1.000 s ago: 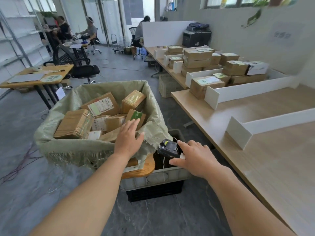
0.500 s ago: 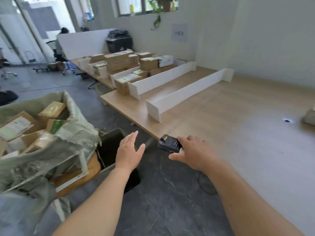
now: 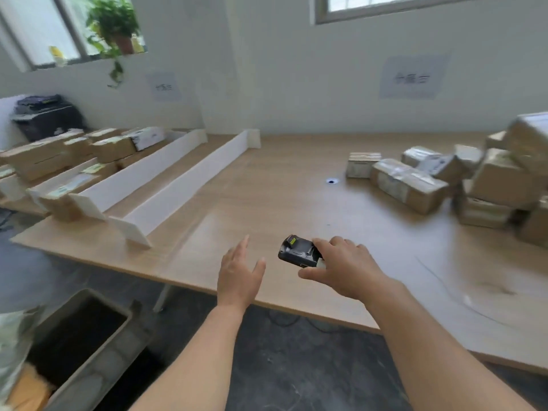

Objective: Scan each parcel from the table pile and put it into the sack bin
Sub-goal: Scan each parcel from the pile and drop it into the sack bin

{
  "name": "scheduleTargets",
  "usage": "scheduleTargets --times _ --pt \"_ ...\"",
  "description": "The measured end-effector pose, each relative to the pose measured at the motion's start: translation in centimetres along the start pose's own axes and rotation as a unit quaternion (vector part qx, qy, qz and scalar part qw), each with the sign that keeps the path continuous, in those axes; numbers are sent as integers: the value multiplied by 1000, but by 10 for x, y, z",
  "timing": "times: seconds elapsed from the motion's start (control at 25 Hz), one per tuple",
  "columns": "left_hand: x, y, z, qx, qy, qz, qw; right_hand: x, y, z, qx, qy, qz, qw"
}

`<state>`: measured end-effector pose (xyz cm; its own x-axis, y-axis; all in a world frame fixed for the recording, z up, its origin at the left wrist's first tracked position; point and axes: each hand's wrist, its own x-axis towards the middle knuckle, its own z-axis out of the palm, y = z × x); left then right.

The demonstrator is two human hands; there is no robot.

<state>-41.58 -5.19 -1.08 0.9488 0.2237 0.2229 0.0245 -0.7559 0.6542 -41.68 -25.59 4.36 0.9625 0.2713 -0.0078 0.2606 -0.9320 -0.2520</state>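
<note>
My right hand (image 3: 344, 268) grips a small black handheld scanner (image 3: 298, 252) above the near part of the wooden table (image 3: 267, 203). My left hand (image 3: 238, 274) hovers beside it, fingers straight and empty, over the table's front edge. A pile of brown cardboard parcels (image 3: 474, 179) wrapped in clear tape lies at the table's far right, well beyond both hands. Only a green corner of the sack bin (image 3: 12, 336) shows at the lower left edge.
White divider boards (image 3: 184, 185) form lanes across the table's left side, with more labelled boxes (image 3: 74, 155) behind them. A grey plastic crate (image 3: 89, 330) stands on the floor at lower left. A black printer (image 3: 44, 114) sits at the far left wall.
My view has swung right, away from the sack bin toward the table and the parcel pile. My left hand left the sack and now hovers over the table edge; the right still holds the scanner.
</note>
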Motion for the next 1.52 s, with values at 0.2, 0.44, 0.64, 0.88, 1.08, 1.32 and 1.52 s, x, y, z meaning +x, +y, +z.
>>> scheduleTargets --times 0.2,0.44,0.64,0.88,1.08,1.32,1.52 --pt "11 64 65 -18 -73 91 993 -32 70 -9 13 25 105 994" --pt "24 142 145 -76 -146 164 973 -61 150 -29 3 44 209 977" --pt "41 222 216 -121 -196 209 950 -68 229 -55 -22 58 282 957" --pt "82 312 286 -145 -229 250 929 -53 317 -88 -45 54 333 940" --pt "111 376 331 -169 -283 241 913 -48 372 -99 -53 42 365 928" --pt "123 456 366 -225 -392 91 887 -67 419 -102 -37 33 381 923" --pt "122 499 385 -298 -400 -95 861 -82 456 -112 -30 24 359 933"
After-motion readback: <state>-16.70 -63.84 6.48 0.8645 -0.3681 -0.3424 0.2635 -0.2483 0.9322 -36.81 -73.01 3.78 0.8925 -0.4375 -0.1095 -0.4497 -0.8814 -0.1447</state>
